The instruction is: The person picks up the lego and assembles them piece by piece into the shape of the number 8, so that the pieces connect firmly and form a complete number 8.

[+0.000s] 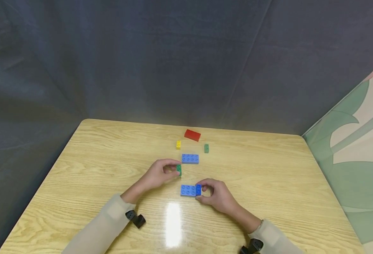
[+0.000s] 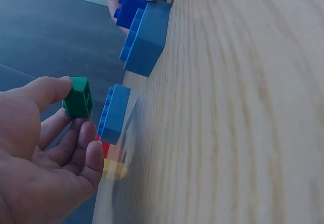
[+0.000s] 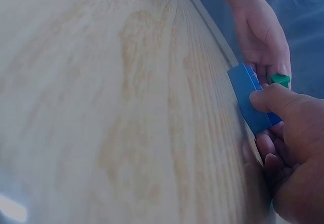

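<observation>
Between thumb and fingers, my left hand [image 1: 160,173] pinches a small green toy brick [image 2: 78,97] above the table. My right hand [image 1: 218,194] pinches a small dark blue brick [image 1: 198,189], which sits on the right end of a longer blue brick [image 1: 188,190]. In the right wrist view, the right thumb presses against the side of this longer brick [image 3: 248,100]. Just beyond the left fingertips lies a second long blue brick [image 1: 190,158], studs up.
Farther back on the wooden table [image 1: 110,148] are a small yellow brick [image 1: 178,144], a red brick [image 1: 192,135] and another small green brick [image 1: 206,148]. A dark cloth [image 1: 173,63] hangs behind the table; a patterned panel [image 1: 358,158] stands at the right.
</observation>
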The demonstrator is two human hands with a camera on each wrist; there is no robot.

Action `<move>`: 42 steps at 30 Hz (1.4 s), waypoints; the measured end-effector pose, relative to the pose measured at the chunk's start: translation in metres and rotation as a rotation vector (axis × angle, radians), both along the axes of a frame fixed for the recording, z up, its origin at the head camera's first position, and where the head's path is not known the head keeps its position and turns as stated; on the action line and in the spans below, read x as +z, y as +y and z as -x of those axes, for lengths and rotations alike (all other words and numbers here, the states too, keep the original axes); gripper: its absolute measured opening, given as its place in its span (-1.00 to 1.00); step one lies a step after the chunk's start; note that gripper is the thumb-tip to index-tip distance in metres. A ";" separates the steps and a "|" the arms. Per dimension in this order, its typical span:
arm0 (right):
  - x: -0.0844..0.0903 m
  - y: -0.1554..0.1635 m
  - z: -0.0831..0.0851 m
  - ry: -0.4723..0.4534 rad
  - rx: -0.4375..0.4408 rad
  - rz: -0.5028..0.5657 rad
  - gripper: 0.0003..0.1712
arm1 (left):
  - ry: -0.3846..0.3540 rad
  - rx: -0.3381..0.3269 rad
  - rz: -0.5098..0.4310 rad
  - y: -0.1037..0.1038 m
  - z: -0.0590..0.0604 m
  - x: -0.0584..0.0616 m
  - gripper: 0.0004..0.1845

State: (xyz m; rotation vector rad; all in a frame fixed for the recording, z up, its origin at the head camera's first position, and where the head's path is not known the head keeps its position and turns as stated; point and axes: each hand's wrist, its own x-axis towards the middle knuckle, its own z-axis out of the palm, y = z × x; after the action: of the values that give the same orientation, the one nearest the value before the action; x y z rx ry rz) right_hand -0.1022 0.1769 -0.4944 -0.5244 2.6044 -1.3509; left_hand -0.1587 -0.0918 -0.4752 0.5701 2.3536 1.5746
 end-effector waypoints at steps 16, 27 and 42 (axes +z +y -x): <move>0.000 0.001 0.000 0.001 0.005 0.009 -0.62 | 0.014 -0.062 -0.049 0.005 -0.022 0.008 -0.61; -0.001 0.001 0.000 -0.005 0.003 0.028 -0.62 | -0.011 -0.078 -0.043 0.010 -0.033 0.003 -0.61; -0.001 0.001 0.000 -0.016 0.001 0.023 -0.64 | -0.002 -0.108 0.009 0.014 -0.036 -0.007 -0.65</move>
State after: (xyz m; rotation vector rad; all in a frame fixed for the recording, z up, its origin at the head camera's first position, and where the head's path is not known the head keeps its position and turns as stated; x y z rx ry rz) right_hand -0.1022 0.1775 -0.4958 -0.5155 2.5785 -1.3812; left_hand -0.1225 -0.0777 -0.4826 0.6812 2.2863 1.5153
